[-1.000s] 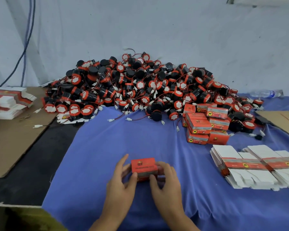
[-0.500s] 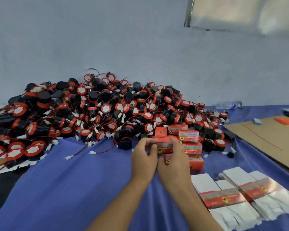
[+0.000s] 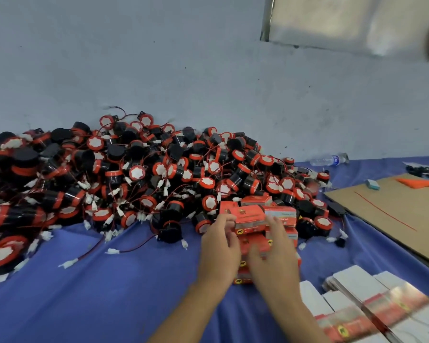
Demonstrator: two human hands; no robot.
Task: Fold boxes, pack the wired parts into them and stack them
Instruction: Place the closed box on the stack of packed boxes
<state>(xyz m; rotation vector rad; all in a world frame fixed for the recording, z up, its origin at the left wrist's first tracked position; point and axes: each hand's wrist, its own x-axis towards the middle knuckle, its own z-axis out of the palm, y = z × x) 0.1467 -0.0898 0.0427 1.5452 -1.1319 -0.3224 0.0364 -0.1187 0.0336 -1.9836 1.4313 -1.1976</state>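
Nearest us, at the near right corner of the soft blue cloth (image 3: 104, 293), lie glossy flat box blanks (image 3: 352, 315). Our left hand (image 3: 221, 253) curls its fingers round the left end of the orange card box (image 3: 249, 215), which sits atop the stack of boxes (image 3: 256, 242). Our right hand (image 3: 275, 261) lays straight fingers against it. Beyond, round black-and-orange wired parts (image 3: 134, 174) heap along the far edge.

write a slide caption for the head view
Left hand grips and right hand steadies a red box atop the stack of boxes, beside the heap of wired parts.
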